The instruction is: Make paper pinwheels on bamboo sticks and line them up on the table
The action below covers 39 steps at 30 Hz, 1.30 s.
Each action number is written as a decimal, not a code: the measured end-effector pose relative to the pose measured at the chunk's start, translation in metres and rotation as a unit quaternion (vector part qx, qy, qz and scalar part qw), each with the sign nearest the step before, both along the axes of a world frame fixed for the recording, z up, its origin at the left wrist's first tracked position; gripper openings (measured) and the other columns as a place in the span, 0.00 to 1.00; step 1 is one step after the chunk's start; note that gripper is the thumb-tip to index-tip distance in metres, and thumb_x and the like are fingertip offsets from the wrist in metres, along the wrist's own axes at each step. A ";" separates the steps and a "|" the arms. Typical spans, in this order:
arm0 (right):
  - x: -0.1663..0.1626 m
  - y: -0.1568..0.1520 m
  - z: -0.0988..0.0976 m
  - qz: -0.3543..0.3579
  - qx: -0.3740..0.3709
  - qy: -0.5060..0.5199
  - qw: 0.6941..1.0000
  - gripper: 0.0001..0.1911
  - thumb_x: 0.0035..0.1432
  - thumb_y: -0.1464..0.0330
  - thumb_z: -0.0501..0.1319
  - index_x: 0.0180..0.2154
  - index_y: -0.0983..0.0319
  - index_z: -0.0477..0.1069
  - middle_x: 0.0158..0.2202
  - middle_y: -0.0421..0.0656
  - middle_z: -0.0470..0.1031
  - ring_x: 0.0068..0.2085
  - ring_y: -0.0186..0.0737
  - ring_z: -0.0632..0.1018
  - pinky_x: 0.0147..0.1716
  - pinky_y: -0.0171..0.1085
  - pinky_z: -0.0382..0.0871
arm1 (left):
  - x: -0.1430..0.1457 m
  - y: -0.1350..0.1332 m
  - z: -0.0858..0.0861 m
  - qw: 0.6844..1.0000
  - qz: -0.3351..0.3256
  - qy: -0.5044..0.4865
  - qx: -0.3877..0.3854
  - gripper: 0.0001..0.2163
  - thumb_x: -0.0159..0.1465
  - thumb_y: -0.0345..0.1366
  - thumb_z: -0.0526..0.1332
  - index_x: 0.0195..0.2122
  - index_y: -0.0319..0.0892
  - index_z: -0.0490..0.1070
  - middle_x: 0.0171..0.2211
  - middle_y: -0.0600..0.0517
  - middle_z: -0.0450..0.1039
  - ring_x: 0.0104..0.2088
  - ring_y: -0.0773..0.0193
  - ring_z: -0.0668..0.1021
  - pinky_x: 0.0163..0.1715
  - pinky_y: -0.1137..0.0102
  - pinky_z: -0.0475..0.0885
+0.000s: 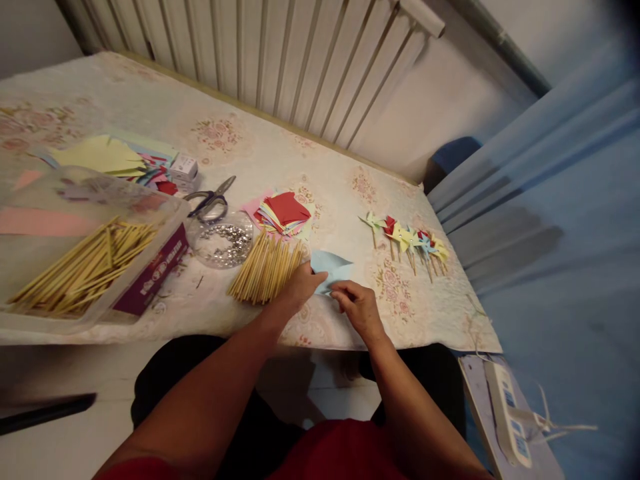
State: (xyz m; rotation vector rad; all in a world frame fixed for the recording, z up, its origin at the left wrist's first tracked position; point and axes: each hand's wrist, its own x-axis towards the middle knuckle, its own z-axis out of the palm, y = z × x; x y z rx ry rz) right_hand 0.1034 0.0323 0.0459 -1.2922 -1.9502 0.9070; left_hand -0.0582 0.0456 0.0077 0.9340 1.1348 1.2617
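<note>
Working the blue paper sheet [330, 262] with both hands at the table's near edge; step in hand, my read: bending its corners, like the finished-looking paper pinwheels [411, 239] further off. Sheet sits between the hands, part lifted and curled, not flat. Take it as clock center, 12 away from the wearer.

Left hand [301, 283] at 8: thumb on the upper face, clamped on the sheet; the fingers underneath are hidden. Right hand [359, 310] at 5: thumb and index nearly together at the near edge; can't tell if paper or some small part is between them.

Next move, judged: left pinch needs to hold firm while the right guides a flap inward softly. Risk: creasing or tearing thin paper, or the curl springing back.

Outward:
- 9: bundle of sticks [265, 272], just beside the left hand; contact unclear.
- 11: stack of cut paper [290, 208], red on top.
- Between 9 and 10: round clear dish [224, 264] with small metal pieces [223, 241].
- 10: scissors [210, 203], blades slightly parted, lying near the dish.
- 9, well apart: plastic box [173, 230] with more sticks [85, 273].
- Between 2 and 3: those pinwheels, in a row.
- 4: power strip [506, 412], off the table.
</note>
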 end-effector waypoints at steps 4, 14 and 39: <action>-0.006 0.001 0.006 -0.023 -0.046 0.034 0.998 0.06 0.54 0.64 0.63 0.28 0.59 0.73 0.18 0.34 0.69 0.19 0.32 0.69 0.24 0.33 0.63 | 0.000 0.000 0.001 1.000 -0.002 -0.003 0.003 0.08 0.52 0.37 0.62 0.30 0.37 0.70 0.25 0.55 0.68 0.26 0.69 0.67 0.28 0.73 0.65; -0.024 0.003 0.014 -0.119 -0.109 0.070 0.984 0.10 0.52 0.61 0.61 0.26 0.60 0.67 0.20 0.36 0.71 0.16 0.30 0.65 0.16 0.32 0.57 | 0.001 -0.001 0.003 1.000 -0.014 -0.024 -0.008 0.09 0.52 0.37 0.62 0.31 0.37 0.70 0.24 0.54 0.68 0.24 0.69 0.67 0.25 0.74 0.63; -0.027 0.012 0.008 -0.165 -0.108 0.020 0.980 0.07 0.48 0.65 0.60 0.23 0.60 0.68 0.17 0.35 0.69 0.16 0.31 0.65 0.15 0.31 0.56 | 0.001 -0.002 0.006 0.999 -0.027 -0.017 -0.013 0.11 0.52 0.36 0.62 0.35 0.36 0.74 0.28 0.51 0.73 0.28 0.66 0.71 0.30 0.72 0.67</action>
